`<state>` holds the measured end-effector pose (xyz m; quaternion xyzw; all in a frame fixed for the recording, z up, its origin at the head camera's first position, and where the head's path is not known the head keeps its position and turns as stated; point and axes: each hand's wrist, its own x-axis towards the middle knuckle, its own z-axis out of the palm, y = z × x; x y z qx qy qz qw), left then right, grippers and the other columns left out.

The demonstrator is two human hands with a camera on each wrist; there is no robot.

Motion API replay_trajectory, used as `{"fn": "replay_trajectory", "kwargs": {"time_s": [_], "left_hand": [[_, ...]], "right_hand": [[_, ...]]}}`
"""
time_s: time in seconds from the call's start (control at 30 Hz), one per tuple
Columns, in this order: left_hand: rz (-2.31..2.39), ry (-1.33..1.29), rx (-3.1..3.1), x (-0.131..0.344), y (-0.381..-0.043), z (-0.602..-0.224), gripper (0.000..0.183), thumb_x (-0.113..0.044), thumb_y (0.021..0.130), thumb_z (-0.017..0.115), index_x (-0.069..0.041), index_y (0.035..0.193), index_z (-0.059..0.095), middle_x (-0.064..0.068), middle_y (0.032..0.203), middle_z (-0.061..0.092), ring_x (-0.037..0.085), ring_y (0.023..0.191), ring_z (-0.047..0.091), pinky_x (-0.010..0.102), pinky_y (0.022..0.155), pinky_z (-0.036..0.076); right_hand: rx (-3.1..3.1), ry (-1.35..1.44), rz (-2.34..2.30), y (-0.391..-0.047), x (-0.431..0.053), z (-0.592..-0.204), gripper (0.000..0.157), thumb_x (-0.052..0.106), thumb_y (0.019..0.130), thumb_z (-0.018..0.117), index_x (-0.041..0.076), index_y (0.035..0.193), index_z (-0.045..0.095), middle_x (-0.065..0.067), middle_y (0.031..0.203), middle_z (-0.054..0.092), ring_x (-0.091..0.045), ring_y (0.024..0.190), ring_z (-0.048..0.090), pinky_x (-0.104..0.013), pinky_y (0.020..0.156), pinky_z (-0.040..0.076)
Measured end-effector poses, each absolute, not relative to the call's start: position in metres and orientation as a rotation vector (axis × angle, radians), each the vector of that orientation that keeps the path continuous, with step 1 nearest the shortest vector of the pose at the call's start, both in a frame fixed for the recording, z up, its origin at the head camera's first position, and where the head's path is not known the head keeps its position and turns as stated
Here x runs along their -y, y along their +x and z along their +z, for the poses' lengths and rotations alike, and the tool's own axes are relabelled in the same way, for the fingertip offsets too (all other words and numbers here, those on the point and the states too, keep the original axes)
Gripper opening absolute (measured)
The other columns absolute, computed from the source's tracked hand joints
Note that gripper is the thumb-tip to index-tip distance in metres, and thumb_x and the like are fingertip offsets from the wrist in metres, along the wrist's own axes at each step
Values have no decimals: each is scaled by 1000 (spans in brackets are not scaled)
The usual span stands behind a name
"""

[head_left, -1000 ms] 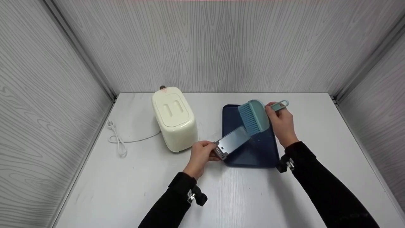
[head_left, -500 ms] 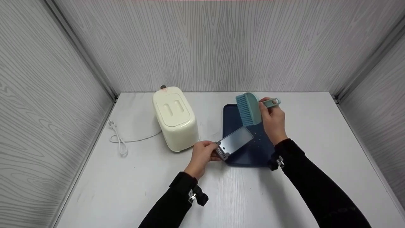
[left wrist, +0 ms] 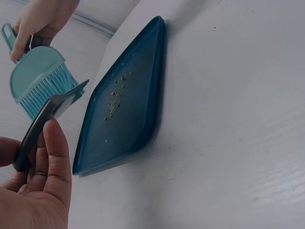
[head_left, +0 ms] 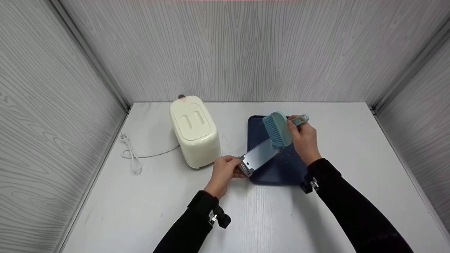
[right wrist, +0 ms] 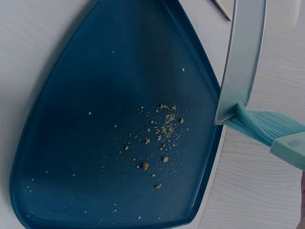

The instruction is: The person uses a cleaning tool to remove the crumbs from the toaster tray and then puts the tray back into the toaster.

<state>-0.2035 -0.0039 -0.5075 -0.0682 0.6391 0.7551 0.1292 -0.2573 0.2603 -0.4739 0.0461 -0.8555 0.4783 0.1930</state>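
My left hand [head_left: 223, 174] pinches the grey end of a flat metal crumb tray [head_left: 259, 156], held at a slant over a dark blue serving tray [head_left: 281, 175]. A light teal hand brush [head_left: 285, 130] is gripped near the base of its handle by my right hand [head_left: 306, 142]. Its bristles [right wrist: 259, 123] bend against the crumb tray's far end in the right wrist view. Yellow-brown crumbs [right wrist: 167, 126] lie scattered on the blue tray below, with a denser patch near one side. In the left wrist view, the crumb tray appears nearly edge-on.
A cream toaster [head_left: 195, 130] stands left of the blue tray, slotted lid side up. Its white cord [head_left: 158, 154] runs left to a plug [head_left: 123, 138] on the white table [head_left: 140, 218]. Wood-grain panels [head_left: 225, 52] enclose the back and both sides.
The brush lifted up and to the left, away from the crumb tray, then came back down onto its far end. My left hand and the crumb tray stay almost still.
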Motion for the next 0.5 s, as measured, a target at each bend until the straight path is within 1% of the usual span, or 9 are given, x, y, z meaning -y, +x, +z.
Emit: {"fn": "replay_trajectory", "kwargs": {"time_s": [0.07,0.17,0.27,0.5], "left_hand": [[2197,-205,-1857,4,-203,-507,19,-1,92,58,12,102,67,14,80,72,18,63,70,31,61,63],[2198,-207,-1859,4,-203,-507,19,-2,93,59,12,103,67,15,82,73,17,63,70,32,62,63],[2198,-206,-1862,5,-203,-508,19,-3,94,59,12,104,67,14,82,73,17,64,69,32,63,63],[2215,-233,-1855,4,-205,-507,19,-2,93,59,12,104,67,12,78,72,16,62,69,31,61,63]], "right_hand": [[2413,125,1336,-256,-262,-475,34,31,110,52,3,127,61,-18,118,70,-29,110,68,-43,89,56],[2437,114,1330,-253,-265,-476,34,33,110,51,5,127,61,-15,110,69,-23,97,66,-33,79,50],[2454,98,1323,-251,-267,-477,35,34,110,51,5,127,62,-14,107,69,-21,91,62,-28,74,45],[2471,81,1289,-248,-273,-478,35,33,110,50,4,127,62,-15,114,70,-23,101,67,-26,78,48]]}}
